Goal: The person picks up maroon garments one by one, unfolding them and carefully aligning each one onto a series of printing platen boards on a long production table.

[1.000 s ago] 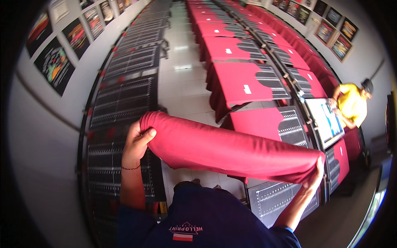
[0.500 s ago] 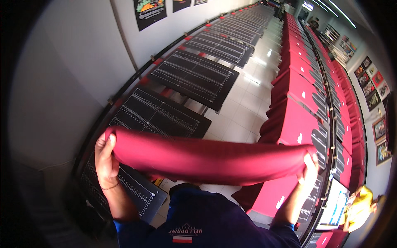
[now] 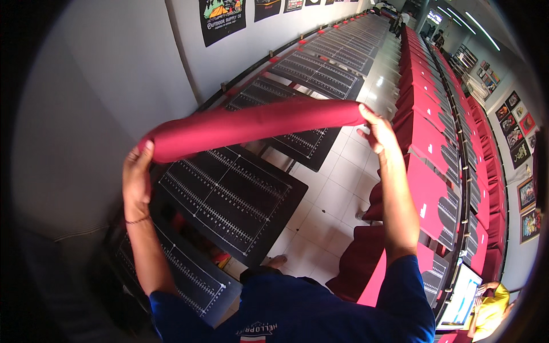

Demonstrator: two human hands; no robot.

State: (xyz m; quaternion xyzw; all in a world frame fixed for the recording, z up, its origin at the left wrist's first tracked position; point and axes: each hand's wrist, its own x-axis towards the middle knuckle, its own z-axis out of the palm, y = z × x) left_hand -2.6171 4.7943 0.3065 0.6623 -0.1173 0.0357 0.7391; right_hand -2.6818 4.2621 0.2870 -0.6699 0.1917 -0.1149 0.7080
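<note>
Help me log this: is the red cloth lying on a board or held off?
Held off: the red cloth spans the air between left hand and right hand, with a black board showing below.

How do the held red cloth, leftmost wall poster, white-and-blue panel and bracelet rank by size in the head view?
1. Red cloth
2. Leftmost wall poster and white-and-blue panel: too alike to rank
3. Bracelet, smallest
</note>
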